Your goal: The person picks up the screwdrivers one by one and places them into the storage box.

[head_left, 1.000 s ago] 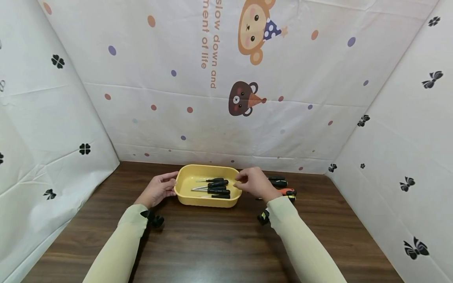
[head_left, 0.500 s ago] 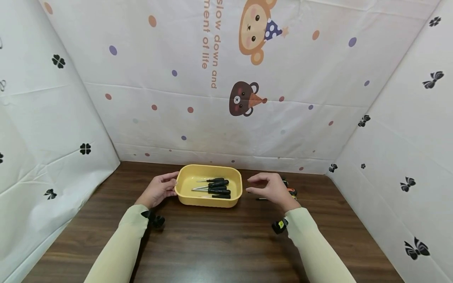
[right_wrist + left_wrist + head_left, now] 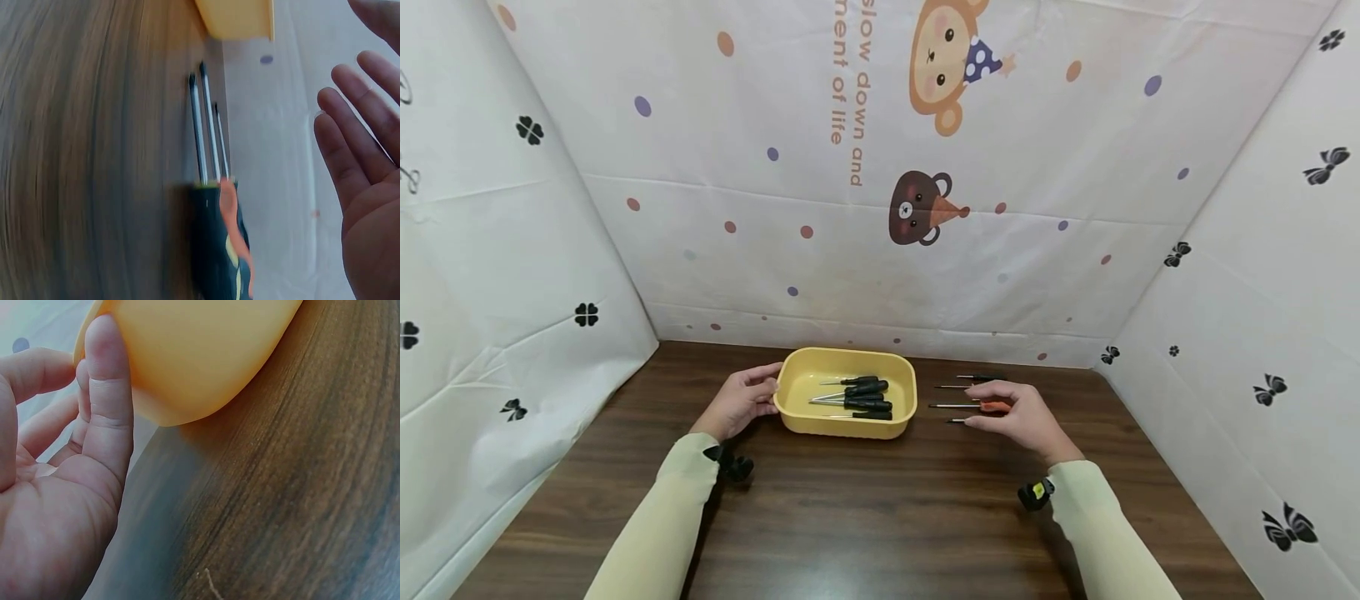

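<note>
A yellow plastic tray [image 3: 820, 427] stands near the back of the table, holding several black-handled screwdrivers [image 3: 867, 402]. At its left end my left hand [image 3: 737, 406] grips the edge, the thumb [image 3: 107, 356] against the wall and fingertips at the rim. To the right of the tray lie several larger screwdrivers side by side, one with an orange handle [image 3: 995, 407]. My right hand [image 3: 1018, 417] hovers over their handles with thumb and fingers apart, holding nothing. The right wrist view shows dark, orange-marked handles [image 3: 209, 244] beside that hand, the shafts pointing toward the tray.
The brown wooden table [image 3: 865, 517] stretches toward me. Behind it hangs a white printed cloth [image 3: 842, 267]; similar cloths close off the left [image 3: 490, 250] and right [image 3: 1240, 300] sides.
My right hand has moved from the tray's right end rightward to above the larger screwdrivers, and its fingers have spread. My left hand and the tray have stayed in place.
</note>
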`<action>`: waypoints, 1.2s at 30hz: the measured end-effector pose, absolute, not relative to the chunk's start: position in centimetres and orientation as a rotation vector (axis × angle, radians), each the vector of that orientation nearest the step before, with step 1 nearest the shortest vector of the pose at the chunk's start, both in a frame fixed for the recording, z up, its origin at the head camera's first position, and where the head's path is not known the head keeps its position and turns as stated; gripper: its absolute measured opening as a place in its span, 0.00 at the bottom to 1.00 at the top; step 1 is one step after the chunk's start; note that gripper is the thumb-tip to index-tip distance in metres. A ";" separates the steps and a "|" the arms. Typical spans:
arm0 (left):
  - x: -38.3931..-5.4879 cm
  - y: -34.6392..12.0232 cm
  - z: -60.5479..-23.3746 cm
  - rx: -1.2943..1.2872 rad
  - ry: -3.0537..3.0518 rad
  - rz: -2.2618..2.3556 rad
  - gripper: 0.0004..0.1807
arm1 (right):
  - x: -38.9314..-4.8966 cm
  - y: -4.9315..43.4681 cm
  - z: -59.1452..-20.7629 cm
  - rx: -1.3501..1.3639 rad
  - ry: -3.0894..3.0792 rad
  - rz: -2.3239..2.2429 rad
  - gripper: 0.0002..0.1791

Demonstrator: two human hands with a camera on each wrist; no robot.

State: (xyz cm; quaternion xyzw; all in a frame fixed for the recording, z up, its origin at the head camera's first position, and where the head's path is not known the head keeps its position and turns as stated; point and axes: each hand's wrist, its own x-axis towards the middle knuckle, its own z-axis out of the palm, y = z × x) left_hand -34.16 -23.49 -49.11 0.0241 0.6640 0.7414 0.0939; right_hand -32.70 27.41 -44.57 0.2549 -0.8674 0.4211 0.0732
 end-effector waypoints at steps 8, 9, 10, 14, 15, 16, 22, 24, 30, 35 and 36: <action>-34.0 -23.4 -49.1 0.072 1.967 2.202 0.31 | -33.1 29.9 -45.0 0.707 -2.649 1.198 0.24; -34.0 -23.4 -49.1 0.078 1.965 2.201 0.31 | -33.1 30.1 -45.1 0.697 -2.653 1.187 0.24; -34.0 -23.4 -49.0 0.083 1.962 2.201 0.31 | -33.2 30.3 -45.1 0.687 -2.657 1.176 0.24; -33.9 -23.3 -48.9 0.086 1.952 2.204 0.32 | -33.2 31.0 -45.3 0.675 -2.664 1.171 0.25; -33.8 -23.3 -48.9 0.079 1.951 2.205 0.31 | -33.3 31.3 -45.4 0.671 -2.668 1.171 0.25; -33.8 -23.3 -48.9 0.072 1.950 2.207 0.31 | -33.3 31.5 -45.6 0.673 -2.671 1.171 0.26; -33.8 -23.3 -48.8 0.074 1.962 2.204 0.31 | -34.0 32.7 -46.4 0.629 -2.715 1.129 0.27; -33.8 -23.3 -48.8 0.078 1.964 2.202 0.31 | -34.1 33.0 -46.6 0.614 -2.737 1.100 0.26; -33.9 -23.3 -48.8 0.072 1.959 2.205 0.31 | -34.2 33.7 -46.9 0.601 -2.790 0.990 0.24; -33.9 -23.4 -48.9 0.081 1.965 2.202 0.31 | -34.6 33.9 -47.3 0.604 -2.817 0.890 0.21; -33.9 -23.4 -48.9 0.083 1.967 2.200 0.31 | -34.7 33.8 -47.3 0.596 -2.825 0.874 0.21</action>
